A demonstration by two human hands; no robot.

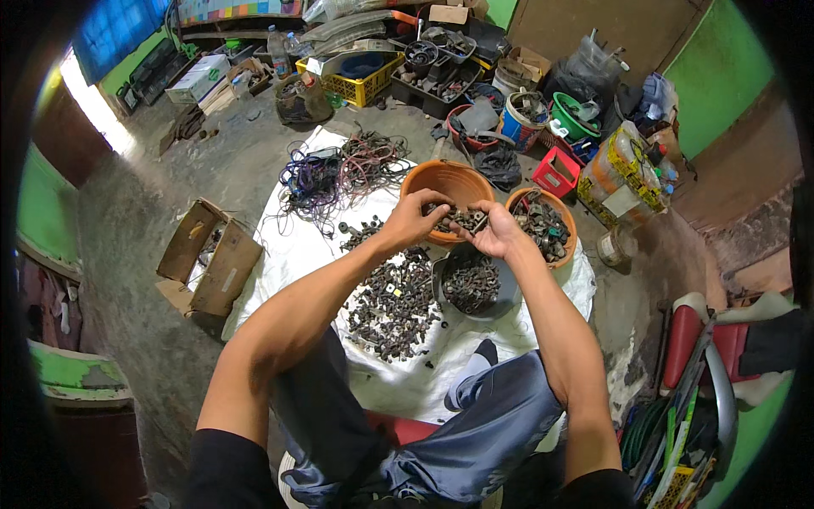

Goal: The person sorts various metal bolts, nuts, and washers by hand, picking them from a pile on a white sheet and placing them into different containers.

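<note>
Both my hands are over an orange plastic bucket [445,173] with small metal parts [469,221] in it. My left hand [414,219] bends its fingers and thumb towards each other at the bucket's left side. From the right comes my right hand [498,230], palm turned inward, fingers curled near the same parts. Whether either hand pinches a small piece is too small to tell. Just below them, a dark grey bucket [505,299] holds many bolts and nuts [470,284]. A heap of dark bolts and nuts [391,312] spreads over a white sheet [375,375] beneath my left forearm.
Right of my hands stands another orange bucket [571,219] of mixed metal parts. Tangled cables [343,168] lie on the sheet's far side. An open cardboard box [222,280] is at the left. Filled containers, including a yellow crate [365,89] and a red box [555,172], line the back.
</note>
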